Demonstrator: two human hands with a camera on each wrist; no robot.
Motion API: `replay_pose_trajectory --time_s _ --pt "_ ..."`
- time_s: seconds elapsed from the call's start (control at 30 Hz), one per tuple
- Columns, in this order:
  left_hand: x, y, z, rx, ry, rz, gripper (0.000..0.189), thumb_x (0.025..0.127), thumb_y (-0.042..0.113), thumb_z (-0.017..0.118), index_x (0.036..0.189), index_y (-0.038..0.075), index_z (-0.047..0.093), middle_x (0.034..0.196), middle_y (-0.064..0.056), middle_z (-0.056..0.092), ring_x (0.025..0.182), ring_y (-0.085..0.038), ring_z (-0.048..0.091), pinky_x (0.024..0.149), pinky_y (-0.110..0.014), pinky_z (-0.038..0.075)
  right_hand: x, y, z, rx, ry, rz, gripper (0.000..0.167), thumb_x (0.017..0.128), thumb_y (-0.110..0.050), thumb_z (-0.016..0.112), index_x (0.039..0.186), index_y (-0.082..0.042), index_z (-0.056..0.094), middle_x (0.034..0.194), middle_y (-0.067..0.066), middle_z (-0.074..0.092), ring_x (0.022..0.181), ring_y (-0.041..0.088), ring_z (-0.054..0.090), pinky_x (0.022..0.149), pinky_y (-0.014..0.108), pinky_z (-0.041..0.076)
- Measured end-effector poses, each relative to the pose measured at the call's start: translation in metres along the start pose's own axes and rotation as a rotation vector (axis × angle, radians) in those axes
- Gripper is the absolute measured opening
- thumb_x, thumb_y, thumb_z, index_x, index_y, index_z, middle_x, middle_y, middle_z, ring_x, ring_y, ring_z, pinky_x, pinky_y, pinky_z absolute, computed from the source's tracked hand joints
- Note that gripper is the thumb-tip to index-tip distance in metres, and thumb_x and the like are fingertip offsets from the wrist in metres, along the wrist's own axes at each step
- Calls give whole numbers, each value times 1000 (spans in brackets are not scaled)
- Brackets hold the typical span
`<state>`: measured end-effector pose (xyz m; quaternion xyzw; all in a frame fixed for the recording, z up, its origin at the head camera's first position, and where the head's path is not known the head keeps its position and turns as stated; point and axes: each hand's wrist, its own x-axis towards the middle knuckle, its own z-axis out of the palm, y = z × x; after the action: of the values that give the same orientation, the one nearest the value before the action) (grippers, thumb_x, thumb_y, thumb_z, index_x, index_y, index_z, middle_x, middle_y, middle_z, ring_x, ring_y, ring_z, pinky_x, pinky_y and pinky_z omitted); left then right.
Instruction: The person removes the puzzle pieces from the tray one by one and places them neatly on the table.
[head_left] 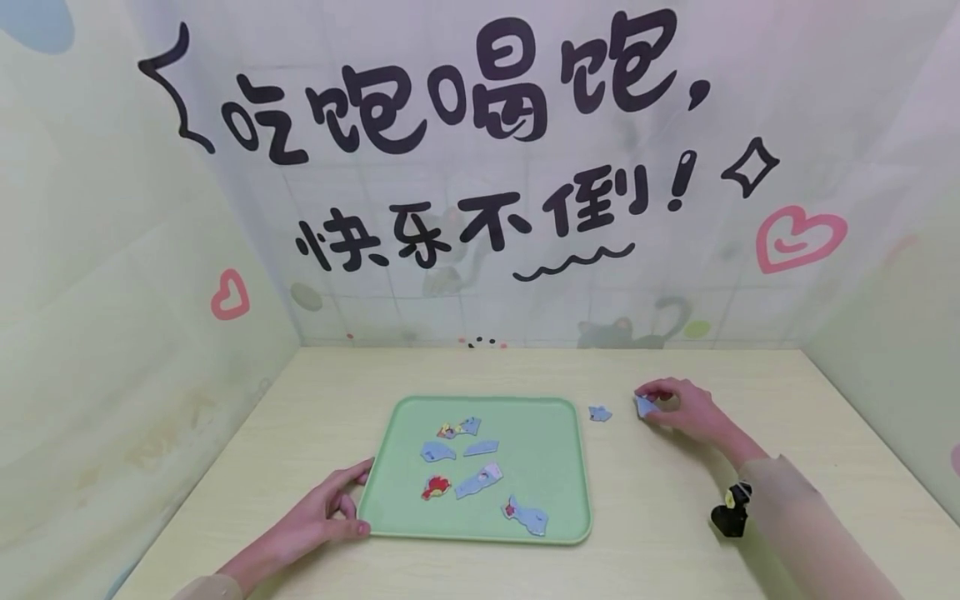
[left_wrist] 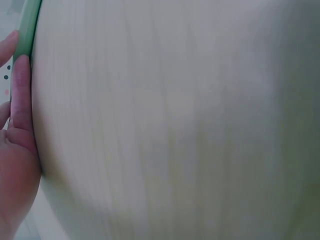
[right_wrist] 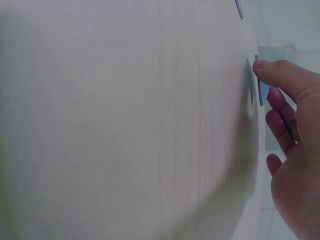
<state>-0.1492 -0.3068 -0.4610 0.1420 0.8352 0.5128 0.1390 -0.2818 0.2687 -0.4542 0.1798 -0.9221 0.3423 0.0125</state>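
- Where my feed shows the left side of the table, the left hand rests against a green tray, thumb and forefinger extended to its rim, not clenched.
- I count six flat pieces lying on the tray.
- Toward its left are a red piece, a rounded blue piece behind that, and a yellow-and-blue piece farther back.
- Around its middle I see a narrow blue strip and, in front of it, a slanting pale piece, close to the red one.
- At its near right corner lies a long piece with a red patch at one end.
- Past the right rim, a small blue piece sits on the table.
- Next comes the light-blue piece that the right hand grasps between thumb and fingers; the right wrist view shows me it is raised just off the table.
- Farthest right is a beige sleeve, with a black object beside it whose kind I cannot tell.
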Motion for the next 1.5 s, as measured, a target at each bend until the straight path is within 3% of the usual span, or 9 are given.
replay_pose_trajectory --time_s 0.1,0.23,0.5,0.8,1.07,1.23,1.5 --pt "0 0 0 -2 -5 24 93 84 14 76 155 -3 19 142 -28 34 79 -5 58 82 -18 43 -1 5 1 9 -33 -4 38 88 -15 73 124 -7 66 119 12 68 111 30 59 100 50 43" --pt "0 0 0 -1 0 8 93 83 14 76 155 -2 20 142 -27 34 79 -5 58 80 -19 44 -2 10 2 20 -65 -20 37 91 -17 69 126 -7 65 125 13 66 115 31 58 97 41 45" --pt "0 2 1 15 8 -34 94 82 16 77 156 0 20 143 -25 34 80 -5 58 78 -20 44 -3 10 -1 39 -139 9 35 96 -20 63 131 -15 64 134 15 58 122 35 50 99 50 40" --pt "0 1 0 36 7 -49 94 83 18 77 156 1 21 143 -24 34 81 -6 58 80 -19 43 -3 12 -5 80 -201 1 35 96 -18 61 130 -17 65 133 16 56 121 34 48 97 45 39" --pt "0 -1 0 20 4 -43 93 83 17 77 156 2 21 143 -25 34 80 -6 58 81 -19 42 -2 14 -4 108 -180 41 39 91 -27 69 126 -12 62 133 16 55 118 30 49 102 47 40" --pt "1 -1 -1 -4 -3 -16 93 84 14 76 156 0 19 143 -27 34 79 -5 58 78 -19 43 -1 15 -5 92 -177 40 36 92 -27 69 123 -11 64 127 15 58 111 26 50 97 42 41" --pt "1 0 -1 -22 -6 -14 93 84 13 76 156 -2 19 142 -25 34 80 -5 58 80 -19 43 -3 17 -7 113 -185 51 35 93 -28 68 125 -15 67 130 16 57 115 27 51 98 43 41"
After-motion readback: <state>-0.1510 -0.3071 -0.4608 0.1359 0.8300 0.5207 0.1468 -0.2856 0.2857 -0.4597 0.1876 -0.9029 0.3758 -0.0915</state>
